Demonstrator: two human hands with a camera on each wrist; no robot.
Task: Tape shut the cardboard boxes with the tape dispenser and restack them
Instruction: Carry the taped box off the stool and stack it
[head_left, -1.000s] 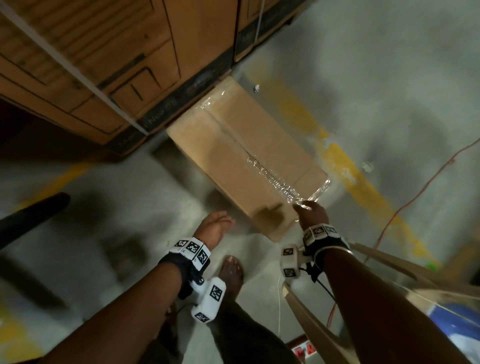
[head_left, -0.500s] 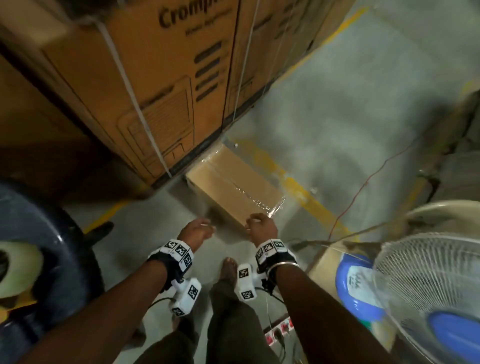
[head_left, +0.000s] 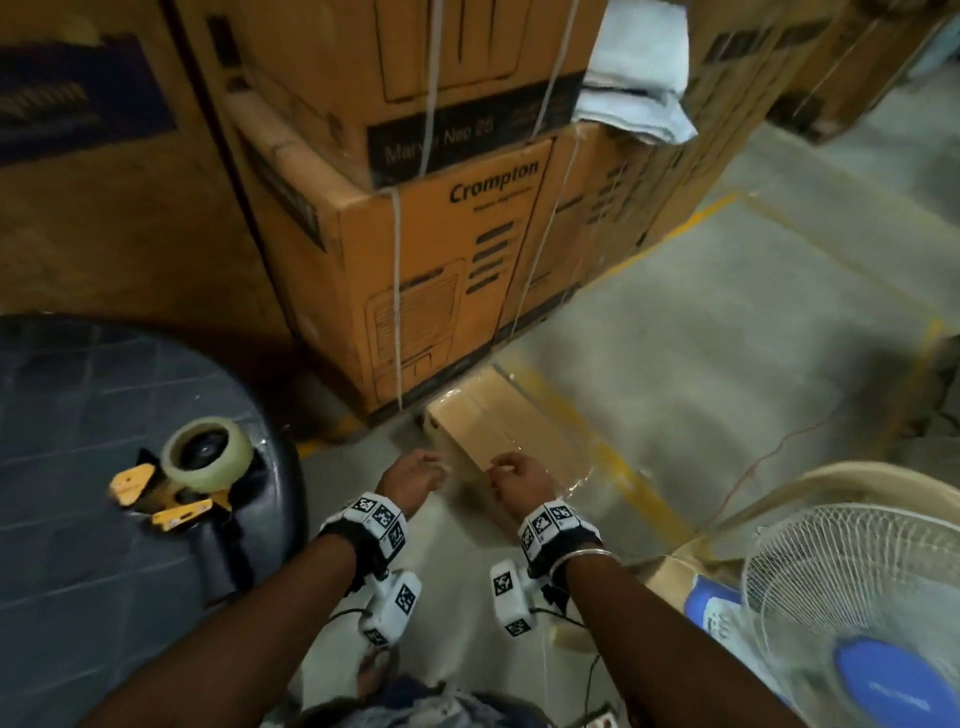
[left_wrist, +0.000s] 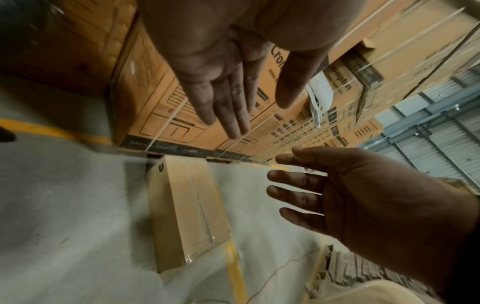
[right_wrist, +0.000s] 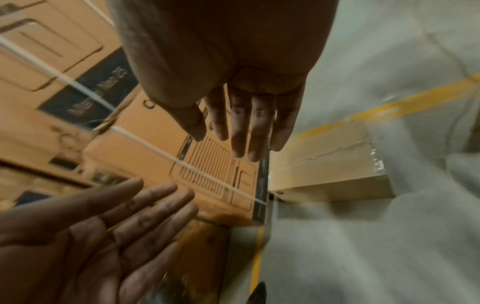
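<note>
A flat brown cardboard box (head_left: 511, 423) with clear tape along its top seam lies on the concrete floor against the big stacked cartons; it also shows in the left wrist view (left_wrist: 187, 205) and the right wrist view (right_wrist: 324, 164). My left hand (head_left: 415, 475) and right hand (head_left: 514, 478) hover above its near end, palms facing each other, fingers straight, holding nothing. The wrist views show the open left hand (left_wrist: 228, 96) and the open right hand (right_wrist: 244, 123) clear of the box. A yellow tape dispenser (head_left: 192, 475) with a clear roll rests on a dark round seat (head_left: 78, 519) to my left.
Tall strapped Crompton cartons (head_left: 426, 270) stand right behind the box, with a white cloth (head_left: 634, 93) on top. A white pedestal fan with blue hub (head_left: 862, 618) is at the right. A yellow floor line (head_left: 613, 457) and a thin red cable (head_left: 769, 457) cross the concrete.
My right hand has let go of the box's taped end, and both hands have lifted away from it. The view has risen, and the dispenser and fan are now in sight.
</note>
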